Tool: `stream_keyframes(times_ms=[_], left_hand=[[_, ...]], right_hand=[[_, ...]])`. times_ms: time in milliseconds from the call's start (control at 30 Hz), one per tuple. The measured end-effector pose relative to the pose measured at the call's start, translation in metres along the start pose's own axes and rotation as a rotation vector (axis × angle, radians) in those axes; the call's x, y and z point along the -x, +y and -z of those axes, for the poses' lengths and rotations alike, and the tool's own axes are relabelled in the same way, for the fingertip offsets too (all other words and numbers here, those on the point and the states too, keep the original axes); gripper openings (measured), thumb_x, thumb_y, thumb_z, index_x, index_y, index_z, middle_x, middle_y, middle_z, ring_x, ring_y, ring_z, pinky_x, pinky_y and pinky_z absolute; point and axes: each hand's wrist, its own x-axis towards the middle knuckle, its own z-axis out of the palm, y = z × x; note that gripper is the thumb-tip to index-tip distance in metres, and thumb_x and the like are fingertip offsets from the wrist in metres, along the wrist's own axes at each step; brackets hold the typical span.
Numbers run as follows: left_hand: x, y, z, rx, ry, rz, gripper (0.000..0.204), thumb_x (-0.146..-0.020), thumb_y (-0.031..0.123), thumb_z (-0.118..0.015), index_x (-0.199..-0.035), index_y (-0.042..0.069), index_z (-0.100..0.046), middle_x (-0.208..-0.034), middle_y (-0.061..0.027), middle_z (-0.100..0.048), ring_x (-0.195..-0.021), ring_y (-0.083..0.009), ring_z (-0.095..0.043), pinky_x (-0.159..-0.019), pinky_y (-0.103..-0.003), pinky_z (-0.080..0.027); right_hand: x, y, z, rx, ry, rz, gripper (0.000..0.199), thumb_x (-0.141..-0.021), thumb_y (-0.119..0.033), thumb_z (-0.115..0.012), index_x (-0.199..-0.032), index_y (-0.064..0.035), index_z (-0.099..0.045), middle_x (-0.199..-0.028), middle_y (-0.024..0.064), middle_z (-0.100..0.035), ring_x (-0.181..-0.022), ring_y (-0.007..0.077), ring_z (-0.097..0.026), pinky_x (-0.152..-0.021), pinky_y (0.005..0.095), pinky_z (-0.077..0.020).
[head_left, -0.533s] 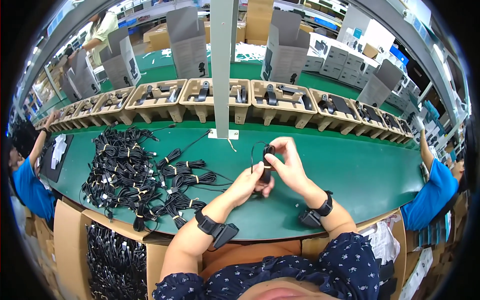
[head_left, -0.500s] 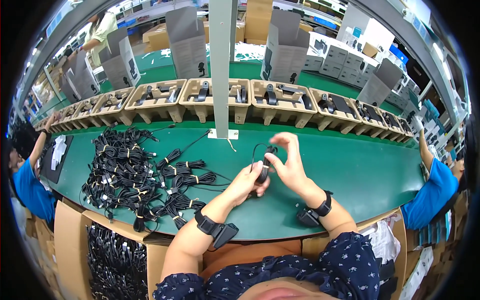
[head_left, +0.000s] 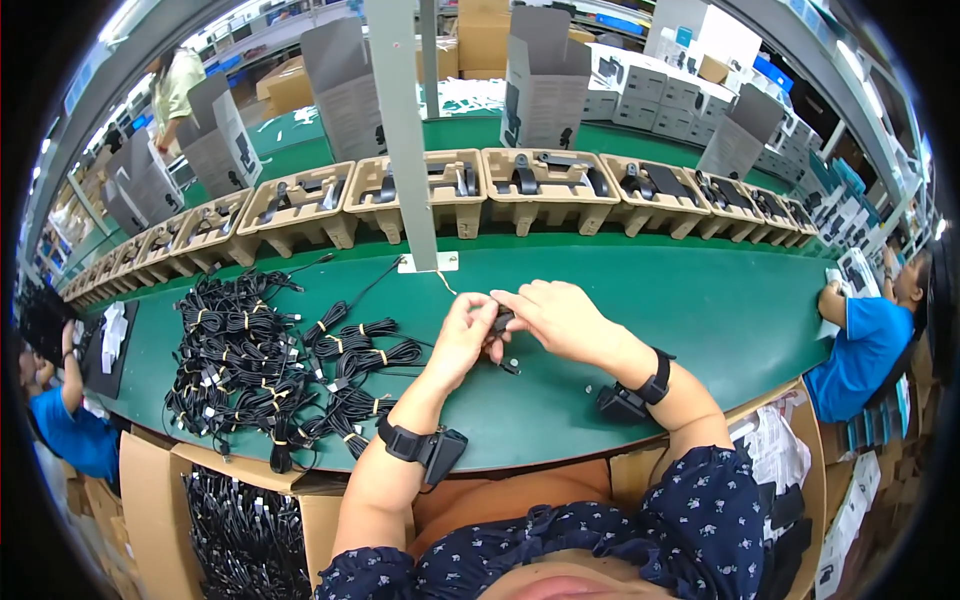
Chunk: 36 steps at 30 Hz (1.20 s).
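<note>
A bundled black cable (head_left: 503, 320) is between my two hands, above the green table. My left hand (head_left: 464, 338) has its fingers curled round the bundle from the left. From the right, my right hand (head_left: 562, 318) closes on it, thumb and fingertips meeting those of the left. Most of the bundle is hidden by the fingers, and a short cable end (head_left: 510, 367) sticks out below. To the left lies a big heap of black cables (head_left: 235, 340), tied with tan bands. A few tied bundles (head_left: 365, 345) rest between that heap and my left hand.
A row of tan moulded trays (head_left: 550, 195) with black parts runs along the far side. A grey post (head_left: 405, 150) rises from the green table (head_left: 640, 300). Below left stands a cardboard box (head_left: 155, 500) of cables. Co-workers in blue shirts sit at left and right (head_left: 868, 345).
My right hand has come down from beside the bundle, its fingers now closed over it. The bundle is more covered. The right co-worker's raised arm has drawn back from the tray row.
</note>
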Motion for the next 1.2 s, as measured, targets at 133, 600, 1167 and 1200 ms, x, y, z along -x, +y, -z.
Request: stream_keyframes(times_ms=[133,600,1167,1200], left_hand=[[-0.003,-0.014,0.013,-0.607,0.21,-0.256,0.036,-0.088,0.019,-0.055,-0.114,0.001,-0.038,-0.087,-0.0093,-0.056,-0.072,-0.017,-0.058,-0.067,-0.028,-0.048],[0.016,0.0,0.005,-1.371,-0.162,-0.309,0.046,-0.059,0.013,-0.076,-0.099,0.005,-0.054,-0.101,-0.0099,-0.048,-0.1,-0.0276,-0.044,-0.088,-0.036,-0.037],[0.006,-0.007,0.008,-1.357,-0.116,-0.267,0.038,-0.06,0.012,-0.076,-0.092,0.007,-0.056,-0.096,-0.0074,-0.047,-0.095,-0.026,-0.044,-0.083,-0.036,-0.037],[0.006,-0.008,0.008,-1.358,-0.117,-0.265,0.038,-0.06,0.012,-0.076,-0.092,0.007,-0.056,-0.096,-0.0074,-0.047,-0.095,-0.026,-0.044,-0.083,-0.036,-0.037]], right_hand=[[-0.001,0.017,0.006,0.151,0.075,-0.186,0.022,-0.083,-0.023,-0.056,-0.102,-0.0126,-0.059,-0.074,0.0059,-0.055,-0.073,0.0227,-0.057,-0.06,0.033,-0.0471],[0.017,0.214,0.07,0.877,0.481,-0.622,0.025,-0.087,-0.03,-0.051,-0.076,-0.0086,-0.059,-0.064,0.007,-0.059,-0.059,0.0263,-0.06,-0.049,0.0353,-0.0465],[-0.022,0.309,-0.017,0.548,0.079,-0.902,0.019,-0.081,-0.017,-0.048,-0.081,-0.0037,-0.062,-0.08,0.0169,-0.065,-0.076,0.031,-0.064,-0.064,0.0408,-0.0506],[-0.017,0.313,-0.026,0.43,0.266,-1.007,0.022,-0.083,-0.019,-0.046,-0.088,-0.0008,-0.058,-0.079,0.0191,-0.064,-0.076,0.0343,-0.063,-0.065,0.0433,-0.0499]])
